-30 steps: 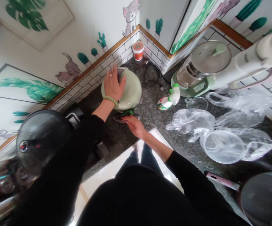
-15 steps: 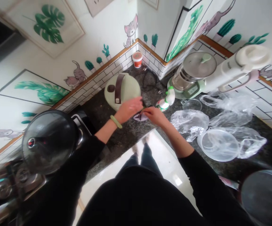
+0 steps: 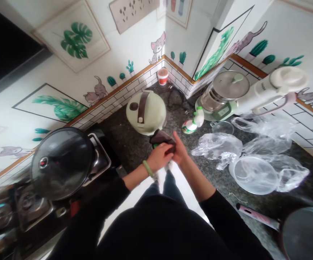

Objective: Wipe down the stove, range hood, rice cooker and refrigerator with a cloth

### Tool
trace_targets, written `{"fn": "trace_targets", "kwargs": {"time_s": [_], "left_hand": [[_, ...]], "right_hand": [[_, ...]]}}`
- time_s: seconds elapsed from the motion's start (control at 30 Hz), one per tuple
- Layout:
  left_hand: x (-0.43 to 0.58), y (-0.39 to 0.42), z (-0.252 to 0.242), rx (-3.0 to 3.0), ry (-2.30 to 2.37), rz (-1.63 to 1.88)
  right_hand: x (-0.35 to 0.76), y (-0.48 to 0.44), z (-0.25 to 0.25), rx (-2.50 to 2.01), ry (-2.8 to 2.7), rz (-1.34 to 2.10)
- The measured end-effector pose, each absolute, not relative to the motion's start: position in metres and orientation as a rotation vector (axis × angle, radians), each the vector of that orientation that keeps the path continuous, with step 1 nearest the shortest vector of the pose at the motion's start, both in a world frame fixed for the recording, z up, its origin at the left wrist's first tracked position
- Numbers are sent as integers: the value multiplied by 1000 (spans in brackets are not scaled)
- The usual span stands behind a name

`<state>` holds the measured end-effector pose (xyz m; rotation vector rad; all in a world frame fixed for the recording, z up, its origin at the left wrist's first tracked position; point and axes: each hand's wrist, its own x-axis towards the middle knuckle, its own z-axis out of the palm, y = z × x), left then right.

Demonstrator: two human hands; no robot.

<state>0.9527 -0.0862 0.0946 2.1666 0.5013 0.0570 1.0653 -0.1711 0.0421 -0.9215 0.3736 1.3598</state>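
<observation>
A dark cloth (image 3: 164, 137) is at the hands, on the near side of the cooker (image 3: 155, 112). The left hand (image 3: 159, 157) curls its fingers closed on it; the right hand (image 3: 180, 151) lies against it, thumb raised, its grip too hidden to tell. A spray bottle (image 3: 190, 125) lies right of the cooker, a tub (image 3: 162, 78) stands behind it, and a glass lid (image 3: 64, 168) sits to its left.

Dark brownish cloth (image 3: 163, 137), crumpled, bunched; handheld
</observation>
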Motion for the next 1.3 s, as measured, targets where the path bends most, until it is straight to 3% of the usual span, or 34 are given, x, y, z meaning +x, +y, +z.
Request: {"fn": "trace_targets", "kwargs": {"time_s": [0.07,0.13,0.27,0.4,0.5,0.83,1.1,1.3], "left_hand": [[952,-80,106,2239,449,20],[960,-50,118,2324,540,246],[1004,47,121,2452,739,725],[1049,110,91,2498,799,562],[1058,120,73,2524,789,409],[1059,118,66,2457,833,370],[1061,121,59,2359,866,403],[1064,120,64,2314,904,390]], "right_hand": [[1065,-166,38,-894,487,1330],[1071,-160,37,-978,432,1075],[1079,-138,44,-1354,-313,502],[1072,-100,44,-1680,-1117,247],[1091,-66,37,-1785,-1334,171],[1202,-2,1,-1702,-1096,299],[1078,-52,-7,-1760,-920,-100],[999,-49,-56,-1961,-955,113]]}}
